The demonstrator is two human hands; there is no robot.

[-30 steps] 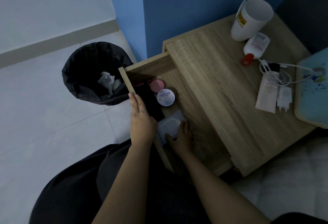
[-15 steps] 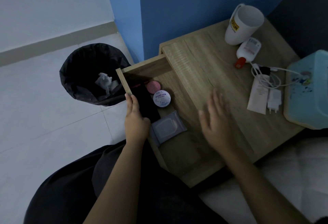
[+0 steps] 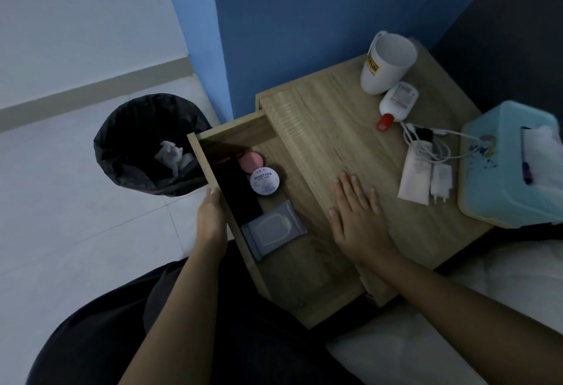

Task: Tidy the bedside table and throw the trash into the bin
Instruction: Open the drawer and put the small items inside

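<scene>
Pale oak-grain laminate covers the bedside table [image 3: 335, 128], and its shallow wooden drawer [image 3: 234, 130] stands pulled out toward the person. The left hand [image 3: 210, 220] grips the drawer's front board, fingers along the outside. The right hand [image 3: 356, 220] lies flat and spread on the tabletop, holding nothing. In the drawer sit a flat black case [image 3: 237, 189], a pink round lid [image 3: 251, 161], a white round cream jar [image 3: 264, 181] and a grey wipes packet [image 3: 274, 232]; the near half is bare. The step looks like stowing loose items, since the round bin with a black liner [image 3: 128, 128], on the floor close against the drawer's far corner, already holds a crumpled white tissue [image 3: 169, 154]. Next, the right hand probably has to reach right to the white sachet [image 3: 416, 177] and white charger plug [image 3: 440, 182], which lie side by side near the table's front edge. The tangled white cable [image 3: 426, 144] runs between them and the red-capped white bottle [image 3: 397, 102] lying beside the white mug [image 3: 387, 61], so a lift could drag both. A light blue tissue box [image 3: 499, 183] crowds the right corner, leaving the bare band under the right hand as the only free path.
</scene>
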